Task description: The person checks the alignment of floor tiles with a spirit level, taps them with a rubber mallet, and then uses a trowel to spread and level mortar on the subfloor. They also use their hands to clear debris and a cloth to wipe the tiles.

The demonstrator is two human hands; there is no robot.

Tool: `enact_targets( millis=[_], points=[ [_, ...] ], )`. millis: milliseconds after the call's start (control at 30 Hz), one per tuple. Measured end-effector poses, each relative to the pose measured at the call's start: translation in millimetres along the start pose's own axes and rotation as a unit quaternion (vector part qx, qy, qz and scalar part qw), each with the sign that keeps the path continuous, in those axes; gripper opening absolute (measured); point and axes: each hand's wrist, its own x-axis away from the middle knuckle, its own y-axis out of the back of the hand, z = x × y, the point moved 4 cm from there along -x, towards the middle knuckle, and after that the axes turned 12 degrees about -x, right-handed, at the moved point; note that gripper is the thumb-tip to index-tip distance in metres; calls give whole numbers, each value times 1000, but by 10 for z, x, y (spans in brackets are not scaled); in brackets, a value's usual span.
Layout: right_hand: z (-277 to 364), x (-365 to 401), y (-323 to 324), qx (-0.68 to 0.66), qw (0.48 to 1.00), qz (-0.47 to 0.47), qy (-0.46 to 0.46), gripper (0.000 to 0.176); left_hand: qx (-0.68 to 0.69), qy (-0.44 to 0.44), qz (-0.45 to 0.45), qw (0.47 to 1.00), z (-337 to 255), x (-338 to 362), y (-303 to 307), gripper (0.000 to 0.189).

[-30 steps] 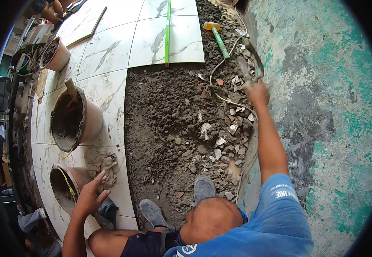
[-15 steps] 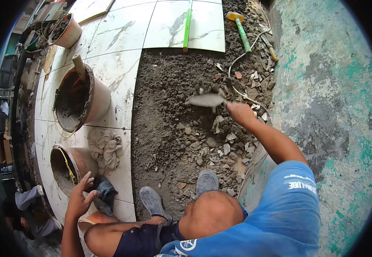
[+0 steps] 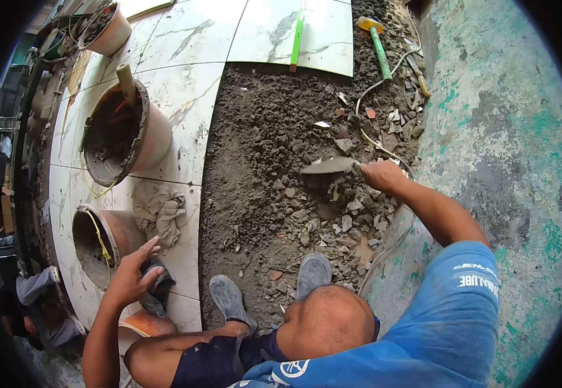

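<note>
My right hand [image 3: 384, 176] is closed round the handle of a trowel [image 3: 328, 166]. The trowel's grey blade points left, just over the loose mortar bed [image 3: 255, 161] and broken rubble [image 3: 333, 220]. What lies under the blade is partly in shadow. On the left, my left hand [image 3: 133, 271] hangs in the air with its fingers apart and nothing in it. Near it are a tipped bucket [image 3: 122, 233], a dark crumpled cloth [image 3: 158, 291] and a pale rag [image 3: 158, 210].
White marbled tiles [image 3: 190, 123] border the bed on the left and far side. A larger bucket [image 3: 155, 139] with a wooden handle stands there. A green level [image 3: 298, 32], a mallet [image 3: 379, 52] and a cable [image 3: 378, 145] lie farther off. The painted wall [image 3: 488, 161] rises on the right.
My right hand has brought the trowel back toward me over the rubble. My left hand has lifted slightly away from the tipped bucket, fingers still apart. The view has shifted a little.
</note>
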Motion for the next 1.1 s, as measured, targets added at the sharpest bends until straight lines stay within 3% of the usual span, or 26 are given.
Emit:
enact_targets(
  millis=[67, 133, 233, 267, 300, 333, 400, 467, 533, 633, 700, 800, 867, 933, 1000, 1067, 1100],
  points=[
    [122, 57, 373, 19, 999, -9, 43, 25, 4, -9, -11, 1000, 94, -12, -8, 68],
    [142, -310, 630, 1, 991, -132, 5, 30, 2, -9, -9, 1000, 112, -100, -48, 67],
    [525, -975, 1076, -50, 987, -133, -81, 23, -32, -41, 25, 998, -55, -372, -210, 64],
    [516, -1295, 965, -53, 987, -142, -60, 23, -30, -38, 23, 999, -115, -444, -264, 64],
    [715, -1350, 978, -79, 985, -123, -91, 23, -111, -45, 39, 992, -172, -530, -328, 63],
    [716, -1507, 716, -33, 994, -97, -49, 22, -193, -49, 59, 978, -180, -602, -358, 63],
    [900, -1263, 400, -50, 995, -82, -17, 21, -175, -55, 69, 981, -83, -584, -456, 64],
    [863, -898, 184, -63, 995, -76, 23, 18, -163, -117, -38, 979, 10, -621, -604, 66],
    [915, -453, 142, -11, 997, 70, 37, 22, -135, -87, -29, 987, 185, -783, -973, 67],
    [868, -74, 28, 1, 995, 46, 85, 21, -91, -49, -59, 993, 204, -1184, -1607, 72],
    [944, 11, 196, -10, 999, 34, 33, 22, -39, -49, -130, 990, 112, -1488, -1904, 75],
    [952, -396, 159, -47, 993, -110, 21, 24, 39, -50, -209, 976, -193, -1954, -2125, 76],
    [1280, -609, 96, -79, 993, -46, -68, 21, 146, -43, -237, 959, -272, -2240, -2441, 79],
    [1507, -460, -234, -40, 996, -65, 50, 18, 211, -60, -258, 941, -459, -2181, -2527, 78],
    [1512, -89, -467, -52, 996, -25, 69, 17, 330, -83, -262, 903, -638, -1908, -2545, 75],
    [1403, 259, -488, -42, 997, 19, 62, 17, 325, -67, -272, 903, -616, -1594, -2662, 70],
    [1399, 343, -419, -40, 997, 16, 61, 17, 227, -88, -299, 923, -532, -1499, -2798, 68]
  ],
)
